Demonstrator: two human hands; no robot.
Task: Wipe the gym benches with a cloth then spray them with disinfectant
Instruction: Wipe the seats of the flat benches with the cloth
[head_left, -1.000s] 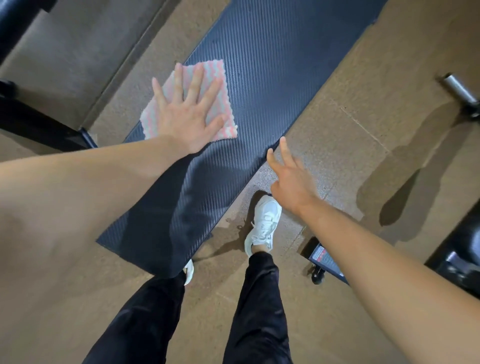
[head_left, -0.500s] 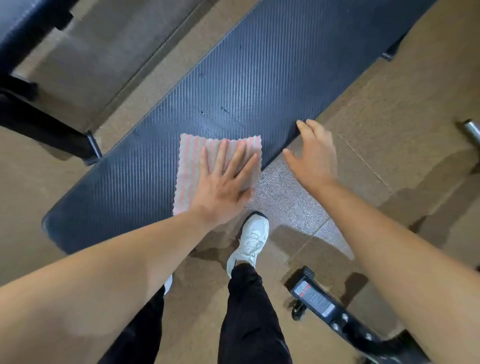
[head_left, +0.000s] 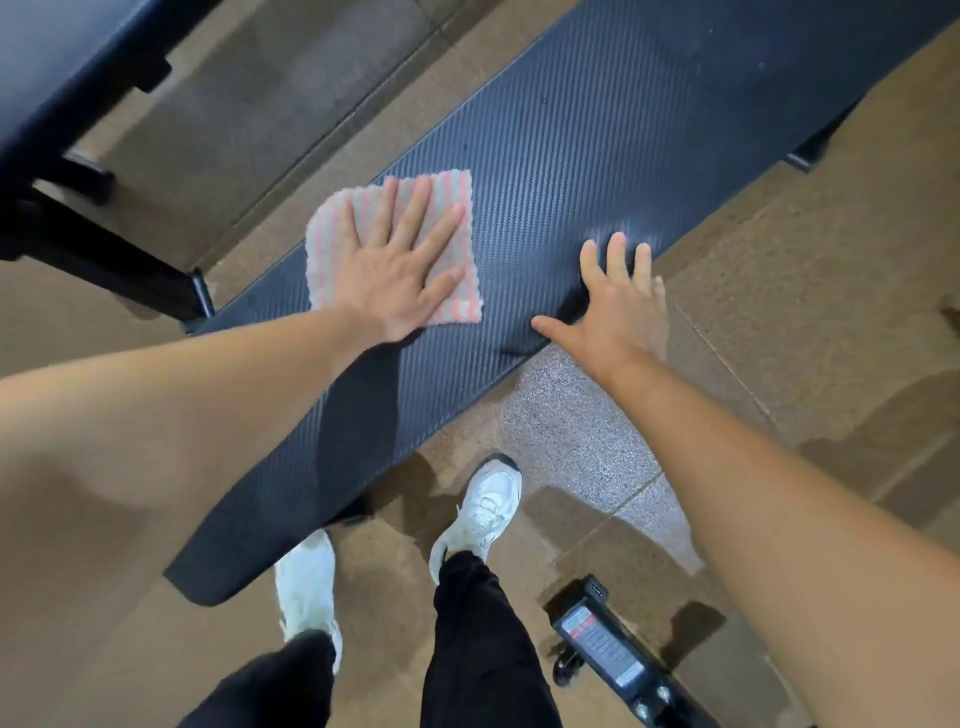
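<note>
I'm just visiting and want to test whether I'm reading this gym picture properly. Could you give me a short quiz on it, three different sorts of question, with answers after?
1. True or false: the left hand presses flat on the cloth.
2. Where does the cloth lie? A) on the floor B) on the dark bench pad C) on a shoe
3. In a few words: what is the right hand holding?

Key
1. True; the fingers are spread on the striped cloth.
2. B.
3. Nothing; it is open, with fingers over the near edge of the bench pad, and no spray bottle is in view.
</note>
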